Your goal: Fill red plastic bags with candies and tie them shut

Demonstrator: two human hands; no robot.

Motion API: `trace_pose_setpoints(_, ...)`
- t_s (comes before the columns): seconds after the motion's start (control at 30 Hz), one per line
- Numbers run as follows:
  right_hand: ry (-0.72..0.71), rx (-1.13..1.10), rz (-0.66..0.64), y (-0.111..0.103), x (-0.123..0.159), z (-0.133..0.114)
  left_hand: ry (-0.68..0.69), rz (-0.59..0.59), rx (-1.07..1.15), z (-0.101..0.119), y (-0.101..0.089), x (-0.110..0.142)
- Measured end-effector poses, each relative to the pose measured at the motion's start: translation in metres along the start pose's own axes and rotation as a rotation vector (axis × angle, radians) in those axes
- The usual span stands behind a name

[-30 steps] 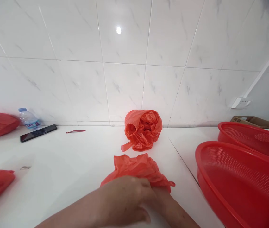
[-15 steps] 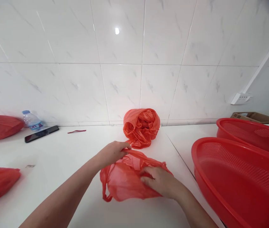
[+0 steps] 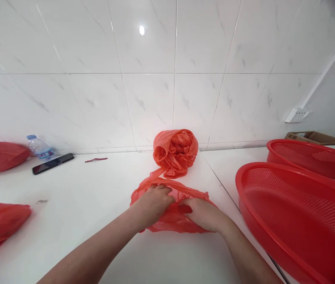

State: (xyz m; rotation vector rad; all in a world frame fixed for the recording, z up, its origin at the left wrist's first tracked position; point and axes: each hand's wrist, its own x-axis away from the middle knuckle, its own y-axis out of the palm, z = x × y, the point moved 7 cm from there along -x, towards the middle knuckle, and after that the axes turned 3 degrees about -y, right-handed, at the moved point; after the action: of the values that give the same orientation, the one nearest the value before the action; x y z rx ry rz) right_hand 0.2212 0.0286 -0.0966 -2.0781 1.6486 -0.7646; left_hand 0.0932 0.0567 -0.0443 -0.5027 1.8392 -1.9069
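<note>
A thin red plastic bag point(image 3: 170, 225) lies crumpled in front of me, its mouth partly spread. My left hand point(image 3: 154, 203) is over the bag's mouth, back upward, with fingers bent down on the film. From the right, my right hand point(image 3: 204, 214) holds the front layer of the bag, thumb and forefinger showing around the film. The two hands are close together but apart. Just behind the bag stands a loose roll of red plastic bags point(image 3: 175, 152), and a strip of red film reaches from it toward the bag. The fingertips are partly hidden in the film.
Two red perforated baskets point(image 3: 274, 221) stand at the right, with a cardboard box point(image 3: 312, 138) behind. At the left are two filled red bags point(image 3: 2, 225), a water bottle point(image 3: 40, 148), a phone point(image 3: 53, 163) and a thin red strip point(image 3: 96, 159). A tiled wall closes the back.
My left hand has left the bag's far upper edge and come down and right over its mouth, nearer my right hand. The bag has shifted slightly, and its front edge sits farther from me.
</note>
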Motion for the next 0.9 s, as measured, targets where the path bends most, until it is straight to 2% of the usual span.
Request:
trace_pose_setpoints(0.07, 0.040, -0.218, -0.078, -0.002, -0.003, 0.012, -0.081, -0.106, 0.008, -0.014, 0.016, 0.003)
trace_pose_setpoints(0.17, 0.001, -0.568, -0.119, -0.009, -0.012, 0.028, -0.024, -0.139, 0.195, -0.018, 0.020, 0.013)
trace_pose_setpoints(0.23, -0.057, -0.711, -0.055, -0.019, -0.017, 0.037, 0.035, -0.059, 0.263, -0.017, 0.014, 0.021)
trace_pose_setpoints(0.3, -0.085, -0.752, 0.029, -0.028, -0.019, 0.043, 0.073, 0.102, 0.225, -0.019, 0.006, 0.028)
trace_pose_setpoints(0.4, -0.090, -0.744, 0.156, -0.034, -0.021, 0.044, 0.070, 0.317, 0.125, -0.031, 0.010, 0.039)
trace_pose_setpoints(0.47, -0.092, -0.710, 0.262, -0.036, -0.021, 0.040, -0.002, 0.414, 0.086, -0.043, 0.021, 0.045)
trace_pose_setpoints(0.57, -0.125, -0.633, 0.481, -0.040, -0.013, 0.028, -0.124, 0.494, 0.116, -0.058, 0.039, 0.057)
trace_pose_setpoints(0.67, -0.192, -0.547, 0.690, -0.036, 0.013, 0.008, -0.269, 0.476, 0.254, -0.070, 0.056, 0.070)
trace_pose_setpoints(0.8, -0.269, -0.396, 0.826, -0.002, 0.064, -0.014, -0.390, 0.438, 0.382, -0.079, 0.069, 0.081)
trace_pose_setpoints(0.9, -0.261, -0.232, 0.823, 0.036, 0.100, -0.016, -0.410, 0.420, 0.374, -0.079, 0.070, 0.081)
